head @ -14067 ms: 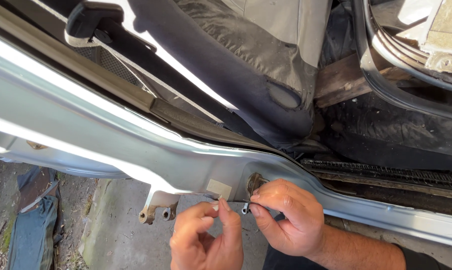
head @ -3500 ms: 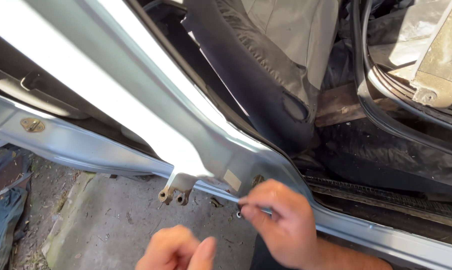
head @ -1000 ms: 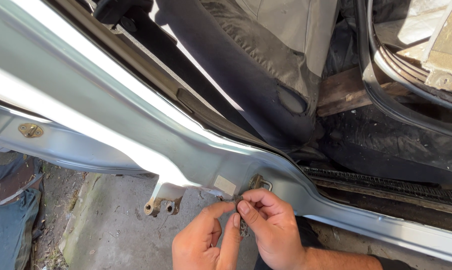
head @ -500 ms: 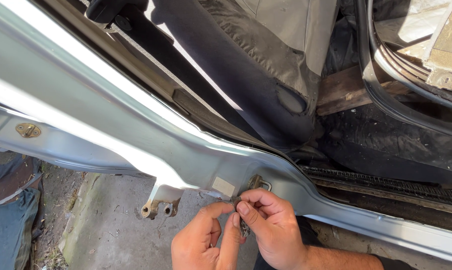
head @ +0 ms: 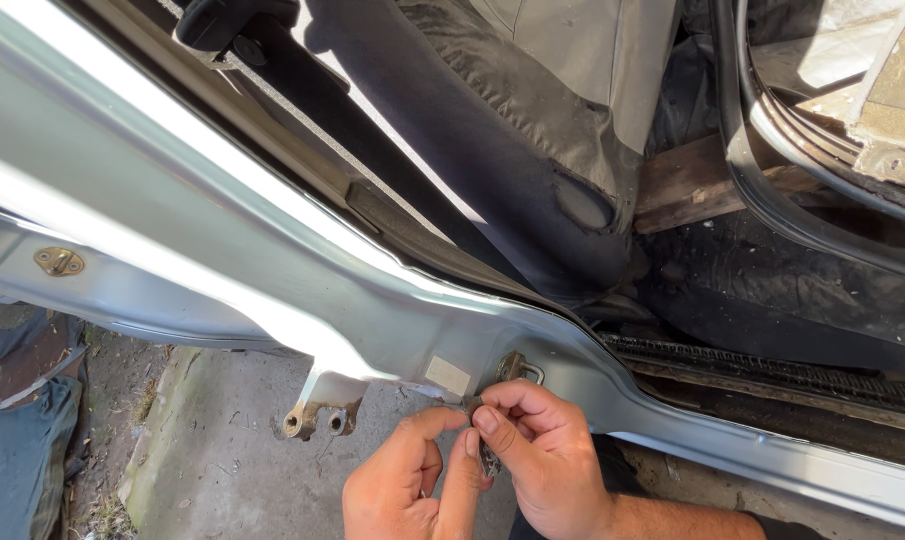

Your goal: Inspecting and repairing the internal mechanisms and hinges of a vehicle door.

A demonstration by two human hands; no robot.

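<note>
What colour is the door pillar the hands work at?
Pale silver-blue door pillar, clearest in the head view.

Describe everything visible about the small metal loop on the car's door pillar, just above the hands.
The metal loop is a small U-shaped striker bracket of dull, tarnished metal, fixed to the pale silver door pillar near its base, right of a small pale rectangular sticker. It stands out from the painted surface, catching sunlight. The right hand sits directly below it, fingertips pinching a small dark piece together with the left hand; whether that piece touches the loop cannot be told.
</note>
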